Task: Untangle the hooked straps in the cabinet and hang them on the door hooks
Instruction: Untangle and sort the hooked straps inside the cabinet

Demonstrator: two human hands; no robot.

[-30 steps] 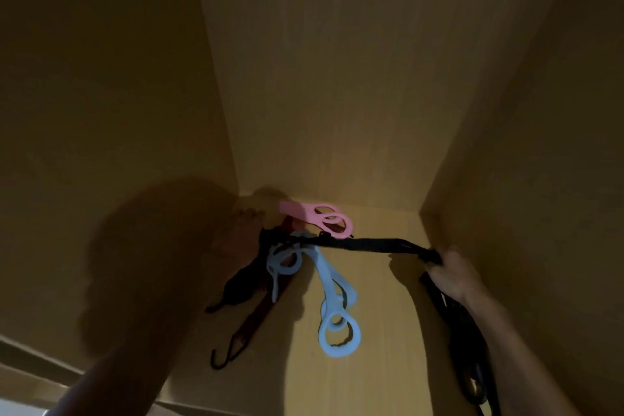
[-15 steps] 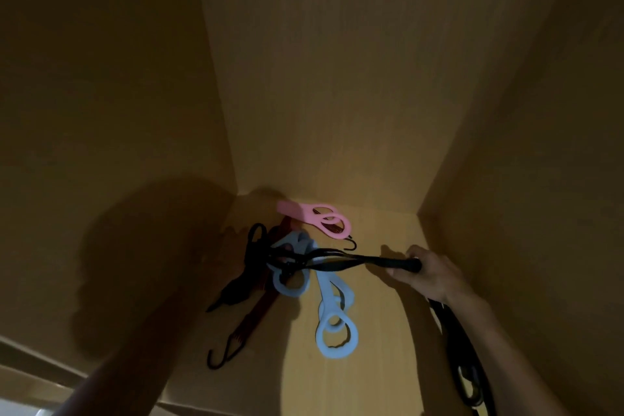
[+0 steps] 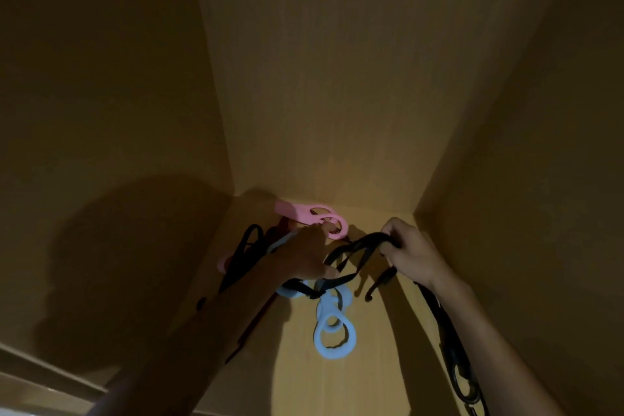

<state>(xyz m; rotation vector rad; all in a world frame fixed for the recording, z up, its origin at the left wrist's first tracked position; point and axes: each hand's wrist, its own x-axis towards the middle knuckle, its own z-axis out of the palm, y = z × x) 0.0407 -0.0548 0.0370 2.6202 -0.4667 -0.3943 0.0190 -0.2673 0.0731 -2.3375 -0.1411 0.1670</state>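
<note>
- The left hand [image 3: 304,257] is deep in shadow; its fingers cover part of the tangle, and whether they grip anything cannot be told.
- The left forearm hides the near part of the dark red strap [image 3: 260,317].
- The black strap [image 3: 442,324] runs off the near right edge, its end ring cut off.
- The right hand [image 3: 410,253] covers the strap where it is held.
- The pink strap [image 3: 304,213] is partly hidden at its left end by shadow and other straps.
- How the blue strap [image 3: 332,331] links into the knot is too dim to tell.
</note>
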